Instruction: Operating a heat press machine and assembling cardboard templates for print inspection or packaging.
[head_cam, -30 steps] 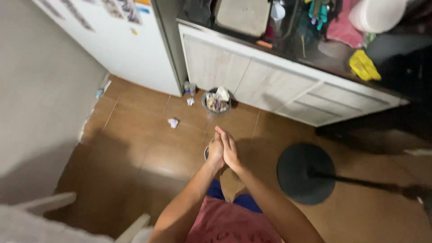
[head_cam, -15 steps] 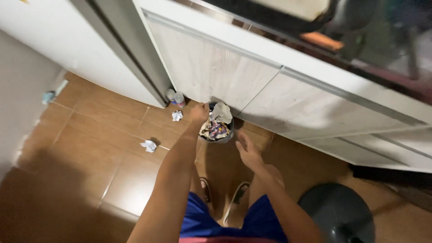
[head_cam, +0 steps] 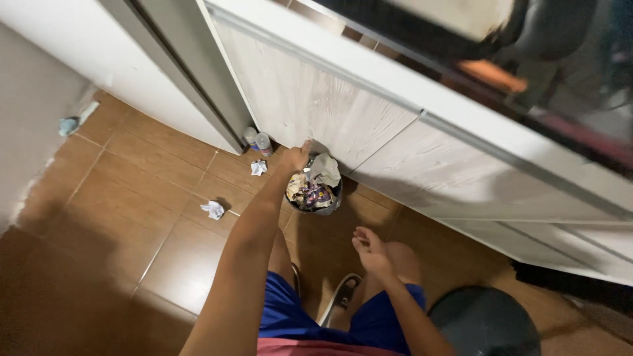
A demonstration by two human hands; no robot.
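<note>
— Hands first: where are they?

— Left hand (head_cam: 297, 157) is stretched far out ahead of me, arm nearly straight and sloping down, fingers curled at the near-left rim of the small waste bin (head_cam: 315, 194). It looks closed on the rim or on the rubbish there, but I cannot tell which from this angle. Right hand (head_cam: 370, 249) hangs loose and holds nothing, fingers half bent, just above my right knee.

— And the bin itself?

— It stands on the brown floor tiles (head_cam: 165, 191), tight against the foot of the pale wood-grain cabinet door (head_cam: 316, 112), straight ahead of me and slightly left of my knees. It is round and upright, so no long axis to speak of; crumpled paper and coloured wrappers heap above its rim. My left hand is touching it; my right is well short.

— Anything around it?

— Two crumpled paper scraps (head_cam: 213, 209) lie on the tiles to the bin's left, one near, one farther. Two small bottles (head_cam: 257, 138) stand by the cabinet corner.
</note>
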